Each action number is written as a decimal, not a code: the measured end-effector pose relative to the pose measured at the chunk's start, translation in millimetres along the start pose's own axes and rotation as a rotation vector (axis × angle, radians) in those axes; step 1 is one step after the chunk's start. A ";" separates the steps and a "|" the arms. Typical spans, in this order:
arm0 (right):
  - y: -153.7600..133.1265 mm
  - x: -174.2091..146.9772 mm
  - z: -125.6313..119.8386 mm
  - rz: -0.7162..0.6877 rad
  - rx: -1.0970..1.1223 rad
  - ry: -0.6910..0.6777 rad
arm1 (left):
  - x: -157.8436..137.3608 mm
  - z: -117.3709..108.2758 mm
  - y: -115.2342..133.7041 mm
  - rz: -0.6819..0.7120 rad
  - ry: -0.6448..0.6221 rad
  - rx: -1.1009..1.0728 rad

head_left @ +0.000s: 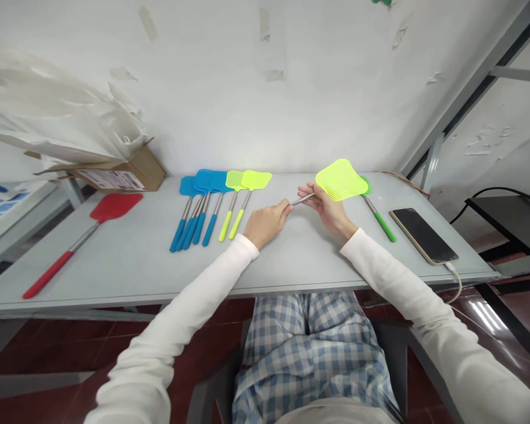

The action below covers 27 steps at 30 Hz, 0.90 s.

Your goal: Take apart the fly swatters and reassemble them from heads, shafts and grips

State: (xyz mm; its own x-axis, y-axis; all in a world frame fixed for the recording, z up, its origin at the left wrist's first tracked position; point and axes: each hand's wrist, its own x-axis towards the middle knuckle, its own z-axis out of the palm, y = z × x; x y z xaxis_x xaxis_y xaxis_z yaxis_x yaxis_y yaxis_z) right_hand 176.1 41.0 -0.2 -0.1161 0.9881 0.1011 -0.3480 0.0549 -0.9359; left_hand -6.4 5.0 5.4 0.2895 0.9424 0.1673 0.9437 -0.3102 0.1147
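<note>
A yellow fly swatter [341, 179] is held up over the table between my two hands, its mesh head to the right. My left hand [267, 224] is closed around its handle, which the fingers hide. Near the head, my right hand [329, 211] holds the metal rod, some of its fingers stretched out. Left of my hands lie two more yellow fly swatters [255, 180], beside a row of several blue fly swatters [211, 227]. A green fly swatter [383, 225] rests to the right, its head partly hidden behind the raised yellow one.
A red fly swatter [117, 207] lies on the grey table [150, 265] at far left, near an open cardboard box [143, 171]. A phone [423, 234] with a white cable [457, 275] sits at right. The wall [229, 118] stands directly behind the table.
</note>
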 end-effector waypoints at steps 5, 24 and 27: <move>3.1 0.6 -1.4 -0.005 -0.020 -0.020 | 0.2 -1.4 1.6 0.028 -0.023 0.040; -49.3 32.8 -68.5 -0.052 0.053 0.125 | -29.8 -27.4 -80.4 -0.017 -0.058 -0.050; -51.6 36.3 -72.5 -0.105 0.069 0.191 | -33.0 -29.2 -84.0 -0.014 -0.102 -0.138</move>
State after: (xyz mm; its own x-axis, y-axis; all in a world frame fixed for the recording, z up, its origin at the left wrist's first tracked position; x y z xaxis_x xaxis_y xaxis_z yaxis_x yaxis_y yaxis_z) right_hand 257.3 84.4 27.3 0.1003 0.9871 0.1252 -0.4124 0.1557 -0.8976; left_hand -99.9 -3.7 18.8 0.2979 0.9523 0.0656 0.9188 -0.3047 0.2510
